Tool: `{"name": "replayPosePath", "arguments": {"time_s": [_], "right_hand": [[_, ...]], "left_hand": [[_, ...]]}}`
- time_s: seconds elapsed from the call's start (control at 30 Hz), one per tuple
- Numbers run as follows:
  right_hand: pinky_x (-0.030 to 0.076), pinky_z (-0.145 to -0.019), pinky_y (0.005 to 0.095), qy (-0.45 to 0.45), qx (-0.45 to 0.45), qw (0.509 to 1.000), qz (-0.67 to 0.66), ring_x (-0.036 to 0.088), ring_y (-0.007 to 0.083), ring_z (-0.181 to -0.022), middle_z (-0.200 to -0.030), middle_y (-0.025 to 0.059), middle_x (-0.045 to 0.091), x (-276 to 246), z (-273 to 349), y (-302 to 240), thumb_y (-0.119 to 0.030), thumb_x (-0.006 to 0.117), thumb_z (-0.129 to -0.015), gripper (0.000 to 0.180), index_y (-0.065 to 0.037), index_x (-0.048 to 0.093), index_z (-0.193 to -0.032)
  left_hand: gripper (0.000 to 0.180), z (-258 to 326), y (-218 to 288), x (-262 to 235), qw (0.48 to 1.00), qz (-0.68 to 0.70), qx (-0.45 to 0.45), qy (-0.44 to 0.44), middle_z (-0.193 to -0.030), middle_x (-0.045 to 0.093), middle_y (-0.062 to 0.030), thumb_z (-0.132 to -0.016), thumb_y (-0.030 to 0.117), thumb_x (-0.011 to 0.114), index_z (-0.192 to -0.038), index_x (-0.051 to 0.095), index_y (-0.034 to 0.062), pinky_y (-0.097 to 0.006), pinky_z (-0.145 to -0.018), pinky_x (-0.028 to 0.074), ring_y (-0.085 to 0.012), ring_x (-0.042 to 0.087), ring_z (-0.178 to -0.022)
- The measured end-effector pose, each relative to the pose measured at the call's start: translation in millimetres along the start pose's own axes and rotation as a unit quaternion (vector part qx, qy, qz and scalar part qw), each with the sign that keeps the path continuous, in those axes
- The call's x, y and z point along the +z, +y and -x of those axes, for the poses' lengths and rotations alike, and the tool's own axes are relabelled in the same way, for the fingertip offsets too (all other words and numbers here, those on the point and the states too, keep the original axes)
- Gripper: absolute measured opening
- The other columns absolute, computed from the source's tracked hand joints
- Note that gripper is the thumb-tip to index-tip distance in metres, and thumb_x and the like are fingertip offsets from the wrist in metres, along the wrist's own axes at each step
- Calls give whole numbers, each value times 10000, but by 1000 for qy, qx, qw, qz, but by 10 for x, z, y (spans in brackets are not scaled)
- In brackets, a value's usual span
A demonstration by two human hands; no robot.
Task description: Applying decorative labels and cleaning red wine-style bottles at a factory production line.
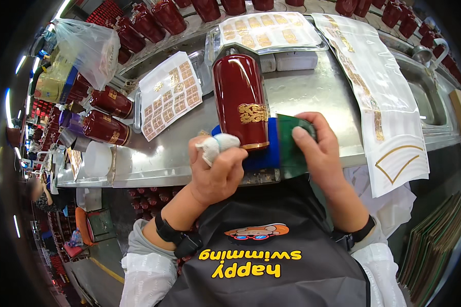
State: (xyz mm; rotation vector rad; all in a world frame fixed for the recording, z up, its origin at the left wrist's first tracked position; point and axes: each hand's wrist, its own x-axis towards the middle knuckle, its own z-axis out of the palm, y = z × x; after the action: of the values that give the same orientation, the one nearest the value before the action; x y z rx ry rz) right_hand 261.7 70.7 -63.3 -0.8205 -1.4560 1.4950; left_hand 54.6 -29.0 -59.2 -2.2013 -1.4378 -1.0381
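A glossy dark red bottle [238, 92] lies on the metal counter, its base toward me on a blue pad [266, 152]. A gold ornamental decal [253, 113] sits on its side near the base. My left hand [215, 171] is closed at the left of the base, a wad of white cloth [217, 147] in its fingers. On the other side my right hand [317, 148] pinches a flat dark green sheet [292, 148] between thumb and fingers, beside the decal. Whether the sheet touches the bottle I cannot tell.
Sheets of gold decals lie at the left [171, 92], the back [269, 29] and the right [374, 102]. More red bottles [105, 127] stand or lie to the left and along the back. A sink [420, 94] is at the far right; stacked boards [435, 245] lean below.
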Motion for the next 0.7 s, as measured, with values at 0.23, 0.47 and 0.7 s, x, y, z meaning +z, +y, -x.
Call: {"name": "replayPosePath", "arguments": {"time_s": [0.23, 0.47, 0.7], "right_hand": [[506, -672, 326, 2, -48, 997, 61, 626, 187, -715, -846, 122, 642, 180, 8, 37, -142, 602, -903, 243, -3, 546, -1094], [502, -694, 316, -21, -65, 994, 91, 622, 186, -738, -841, 132, 648, 313, 26, 3, -146, 606, -902, 247, 14, 543, -1079], [495, -698, 288, -28, -52, 994, 90, 603, 148, -751, -854, 106, 647, 306, 15, 14, -152, 602, -908, 244, 11, 545, -1080]], "left_hand": [[628, -78, 98, 49, 991, -67, -107, -34, -1280, 541, -190, -750, 185, 720, -1311, 488, 23, -463, -995, 309, -349, 505, -1104], [701, 0, -12, 125, 990, -101, -95, -9, -1339, 502, -173, -711, 249, 775, -1330, 522, 37, -437, -961, 323, -327, 475, -1123], [765, -110, 81, 69, 989, -42, -144, -13, -1320, 506, -226, -771, 294, 740, -1394, 408, -2, -490, -992, 325, -378, 510, -1119]]}}
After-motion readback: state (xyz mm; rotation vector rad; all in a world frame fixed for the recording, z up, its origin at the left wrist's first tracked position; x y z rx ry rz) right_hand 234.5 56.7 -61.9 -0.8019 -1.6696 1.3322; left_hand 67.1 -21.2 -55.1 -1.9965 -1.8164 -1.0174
